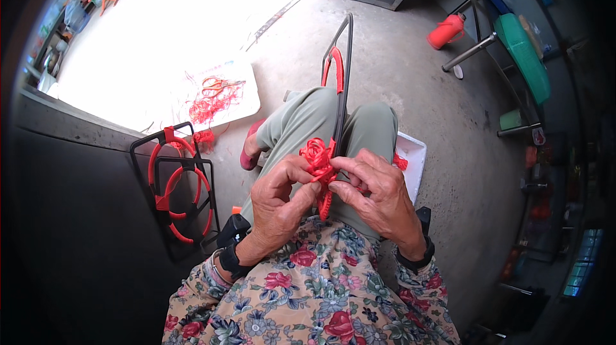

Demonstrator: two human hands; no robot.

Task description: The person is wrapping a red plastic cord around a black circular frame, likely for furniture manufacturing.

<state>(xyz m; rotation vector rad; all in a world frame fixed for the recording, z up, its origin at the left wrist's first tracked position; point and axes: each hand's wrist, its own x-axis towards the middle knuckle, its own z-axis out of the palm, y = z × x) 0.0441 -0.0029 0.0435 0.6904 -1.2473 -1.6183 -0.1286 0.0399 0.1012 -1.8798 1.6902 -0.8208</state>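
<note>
1. Across my lap, a black wire frame (345, 75) runs upright between my knees and away over the concrete floor (410, 82), a red band (335, 68) wound on its far part.
2. Leaning on the dark wall to my left, two more black frames (176, 185) carry red loops.
3. My left hand (279, 201) and right hand (378, 194) meet at the frame, fingers (301, 168) pinched narrow on a red cord knot (319, 159).
4. Behind my right hand sits a white tray (414, 152).
</note>
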